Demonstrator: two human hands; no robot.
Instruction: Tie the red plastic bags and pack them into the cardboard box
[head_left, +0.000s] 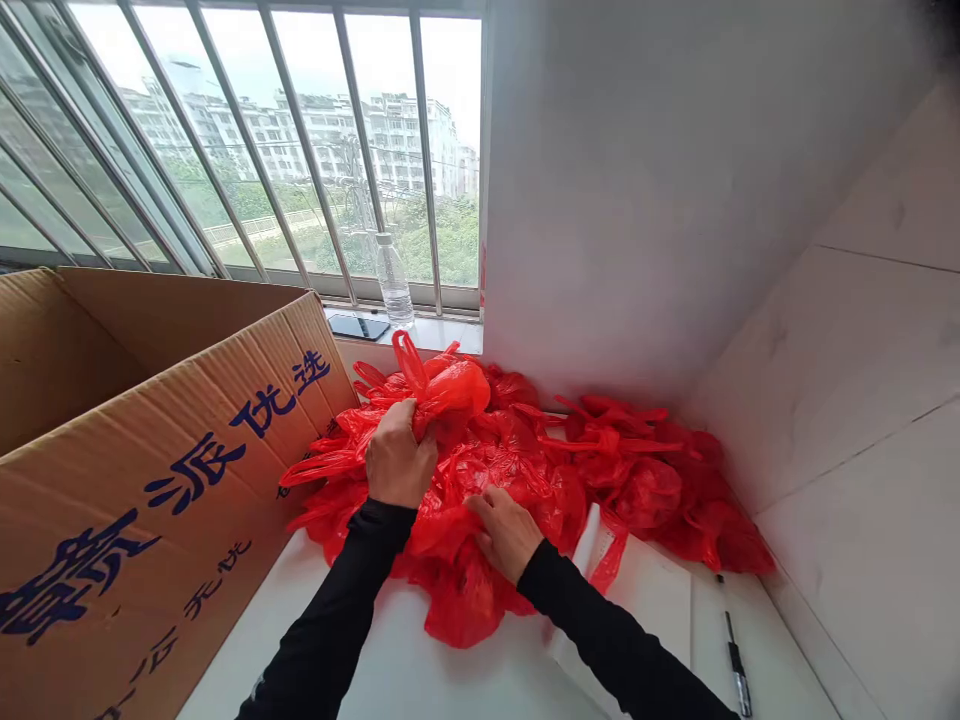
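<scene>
A heap of red plastic bags (517, 450) covers the back of the white table (420, 660), many with their loop handles sticking up. My left hand (401, 455) is closed on the gathered top of one red plastic bag (456, 390), whose handle loop rises above my fingers. Lower and to the right, my right hand (504, 530) pinches the thin film of a red plastic bag (465, 590) at the front of the heap. What the bags contain is hidden by the film. Whether both hands hold the same bag I cannot tell.
A large open cardboard box (172, 480) stands at the left. On the windowsill are a clear water bottle (394, 283) and a phone (358, 326). White paper (652, 600) and a pen (738, 665) lie at the right, beside the tiled wall (862, 400).
</scene>
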